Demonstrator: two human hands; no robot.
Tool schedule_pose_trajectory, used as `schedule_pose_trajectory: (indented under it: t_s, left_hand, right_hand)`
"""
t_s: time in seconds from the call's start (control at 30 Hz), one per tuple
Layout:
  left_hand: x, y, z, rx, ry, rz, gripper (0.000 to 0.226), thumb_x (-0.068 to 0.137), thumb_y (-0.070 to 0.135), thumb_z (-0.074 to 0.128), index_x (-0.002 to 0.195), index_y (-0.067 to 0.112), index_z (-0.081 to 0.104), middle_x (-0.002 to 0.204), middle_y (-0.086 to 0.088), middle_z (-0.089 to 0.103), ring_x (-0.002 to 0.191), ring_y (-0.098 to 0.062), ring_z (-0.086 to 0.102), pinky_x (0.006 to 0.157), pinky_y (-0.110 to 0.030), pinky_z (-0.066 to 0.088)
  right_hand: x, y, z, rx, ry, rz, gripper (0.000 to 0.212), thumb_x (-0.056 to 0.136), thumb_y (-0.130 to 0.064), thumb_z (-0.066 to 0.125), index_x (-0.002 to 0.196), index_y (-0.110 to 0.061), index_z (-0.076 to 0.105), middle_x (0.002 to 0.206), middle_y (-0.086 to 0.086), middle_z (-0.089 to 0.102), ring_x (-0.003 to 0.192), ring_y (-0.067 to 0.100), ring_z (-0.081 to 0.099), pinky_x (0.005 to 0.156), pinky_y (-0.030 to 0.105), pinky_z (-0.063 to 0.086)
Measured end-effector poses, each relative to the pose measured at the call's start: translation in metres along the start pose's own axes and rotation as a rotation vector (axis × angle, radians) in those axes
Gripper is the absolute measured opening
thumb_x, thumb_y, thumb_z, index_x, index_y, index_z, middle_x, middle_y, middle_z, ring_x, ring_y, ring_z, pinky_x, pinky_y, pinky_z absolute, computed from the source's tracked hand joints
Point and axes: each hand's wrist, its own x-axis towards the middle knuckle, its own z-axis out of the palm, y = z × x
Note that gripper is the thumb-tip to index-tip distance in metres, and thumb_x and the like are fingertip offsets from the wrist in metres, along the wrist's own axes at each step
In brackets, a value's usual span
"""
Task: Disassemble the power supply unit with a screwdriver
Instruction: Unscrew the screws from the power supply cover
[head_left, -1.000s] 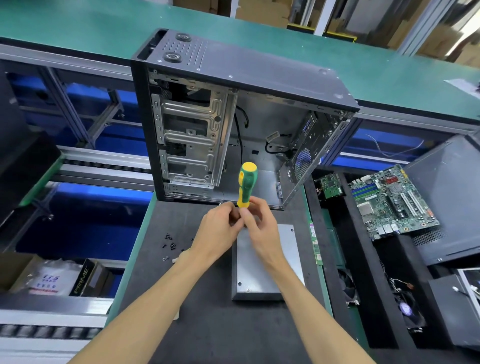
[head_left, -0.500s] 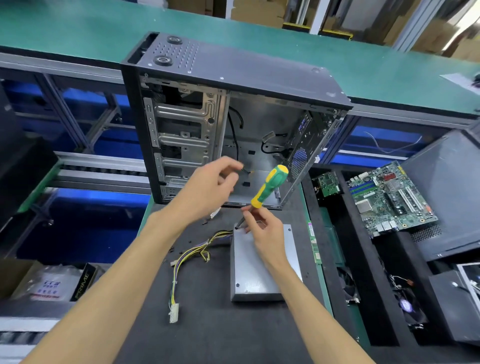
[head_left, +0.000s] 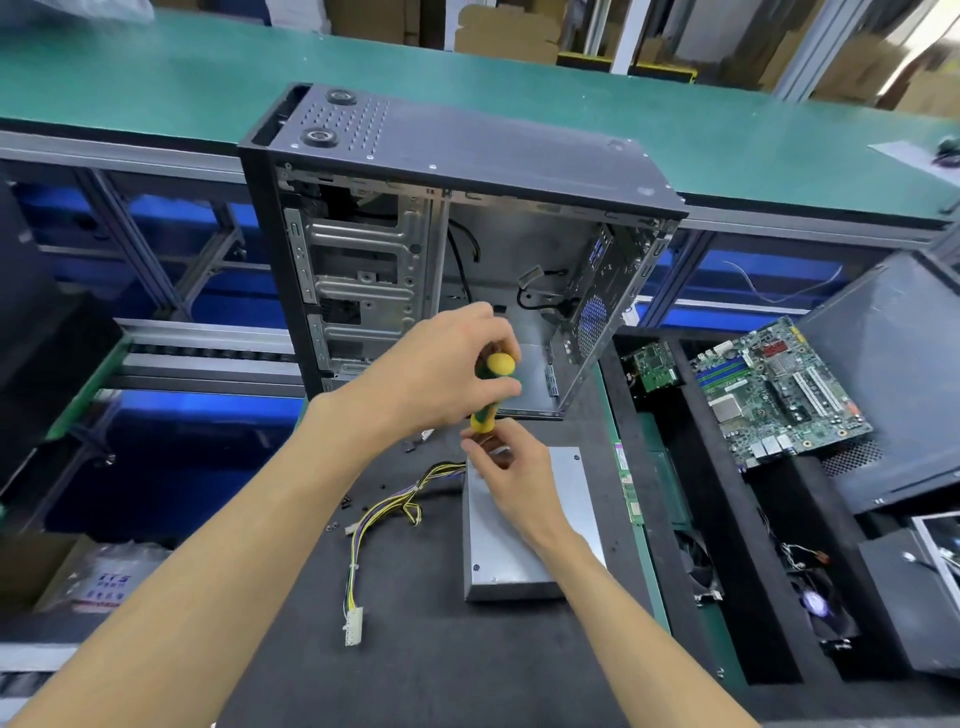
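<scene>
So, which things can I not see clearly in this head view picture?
- Screwdriver tip and the screw: hidden behind the right hand and left hand.
- Far left corner of the power supply unit: covered by the right hand.
- Loose screws on the mat: too small to count or tell their type.
- Label on the bag at lower left: too blurred to read.

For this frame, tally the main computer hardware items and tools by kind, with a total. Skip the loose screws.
Open black tower computer case: 1
Flat silver metal power supply box: 1
Green circuit boards: 2, the large motherboard and the small card
Yellow-and-green handled screwdriver: 1
Yellow-and-black wire harness with white plug: 1
Total: 6
</scene>
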Motion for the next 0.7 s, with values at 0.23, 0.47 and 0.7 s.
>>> schedule_pose_trajectory:
  t_s: [0.23,0.47,0.7]
  left_hand:
    - [-0.004,0.004,0.023,0.265,0.178,-0.214,0.048,0.086,0.062,0.056,0.076,0.023,0.03,0.06,0.008,0.04,0.064,-0.028,0.048,0.06,-0.034,0.04]
    - [-0.014,0.01,0.011,-0.036,0.062,0.046,0.016,0.093,0.023,0.059,0.108,0.023,0.055,0.112,0.011,0.051,0.089,-0.011,0.051,0.08,-0.041,0.05]
    - [-0.01,0.015,-0.001,0.015,-0.091,0.055,0.033,0.091,-0.004,0.048,0.109,0.017,0.066,0.112,0.003,0.054,0.074,-0.003,0.046,0.08,-0.03,0.043]
  right_hand:
    - [-0.002,-0.002,0.002,-0.167,0.013,-0.067,0.026,0.096,-0.026,0.07,0.079,-0.045,0.063,0.069,-0.01,0.048,0.064,0.008,0.047,0.062,0.017,0.035]
    - [-0.002,-0.006,0.002,-0.223,-0.02,-0.045,0.026,0.099,-0.023,0.063,0.073,-0.029,0.06,0.057,-0.019,0.048,0.058,0.008,0.044,0.057,0.021,0.031]
    - [-0.002,-0.007,0.003,-0.208,0.011,-0.043,0.038,0.098,-0.016,0.065,0.075,-0.045,0.057,0.059,-0.025,0.053,0.057,0.005,0.047,0.057,0.012,0.033]
